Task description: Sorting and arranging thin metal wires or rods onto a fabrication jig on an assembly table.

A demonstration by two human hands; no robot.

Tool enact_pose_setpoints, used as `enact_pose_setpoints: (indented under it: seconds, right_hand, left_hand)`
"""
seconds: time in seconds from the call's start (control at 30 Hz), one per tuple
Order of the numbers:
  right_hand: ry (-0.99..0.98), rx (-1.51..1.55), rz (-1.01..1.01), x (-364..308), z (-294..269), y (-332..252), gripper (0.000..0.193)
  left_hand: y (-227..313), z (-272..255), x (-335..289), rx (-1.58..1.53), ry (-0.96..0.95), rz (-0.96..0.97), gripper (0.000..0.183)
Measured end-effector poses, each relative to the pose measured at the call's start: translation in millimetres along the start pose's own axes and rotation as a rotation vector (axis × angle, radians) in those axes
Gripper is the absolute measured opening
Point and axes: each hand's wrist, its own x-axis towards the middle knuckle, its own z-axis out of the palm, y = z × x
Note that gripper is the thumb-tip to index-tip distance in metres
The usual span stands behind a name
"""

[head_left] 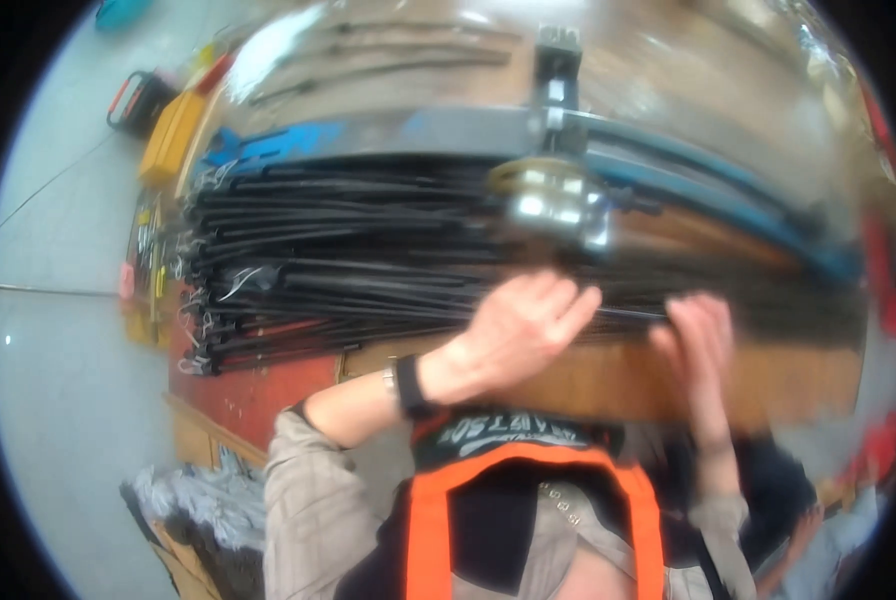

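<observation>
Many long, thin black rods (368,235) lie side by side across the workbench, with pale wire-like loops at their left ends. My left hand (523,330) is at the near side of this bundle, palm down, its fingers curled over a thin black rod (633,316). To its right, my right hand (701,335) pinches the same rod between thumb and fingers; motion blurs it somewhat. Just beyond my left hand stands a shiny metal fixture (558,205) with a rounded body, smeared by blur. What lies under my left fingers is partly hidden.
A blue rail (708,165) runs along the bench behind the rods, with an upright post (556,85) at its middle. A yellow box (171,135) and a black case (140,103) are at the far left. Grey plastic wrapping (193,505) lies at lower left.
</observation>
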Motion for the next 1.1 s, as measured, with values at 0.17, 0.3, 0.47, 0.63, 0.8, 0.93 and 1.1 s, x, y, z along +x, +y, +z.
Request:
enact_pose_setpoints:
  seconds: [0.17,0.3,0.47,0.63,0.8,0.93,1.1]
  right_hand:
    - [0.234,-0.265,0.393,-55.4,-5.9,71.6,0.011]
    - [0.144,0.011,0.540,-5.6,21.7,83.9,0.017]
    - [0.100,0.515,0.425,156.8,65.2,56.3,0.013]
    - [0.117,0.414,0.063,208.2,114.5,67.3,0.013]
    - [-0.014,0.253,-0.006,222.1,125.5,68.9,0.009]
    - [-0.038,-0.087,-0.121,227.6,123.1,53.6,0.008]
    - [0.136,-0.253,0.020,154.5,79.4,111.2,0.011]
  left_hand:
    - [-61.2,-103.6,39.2,0.317,0.128,0.030,0.021]
    - [-109.1,-173.8,43.9,0.423,0.278,-0.042,0.029]
    - [-134.2,-198.7,26.3,0.491,0.318,-0.149,0.032]
    - [-136.5,-189.4,-5.9,0.392,0.236,-0.354,0.030]
    - [-152.5,-176.8,-22.9,0.317,0.224,-0.375,0.028]
    - [-157.9,-169.1,-15.2,0.275,0.206,-0.405,0.026]
    - [-180.6,-161.2,-16.6,0.290,0.155,-0.376,0.024]
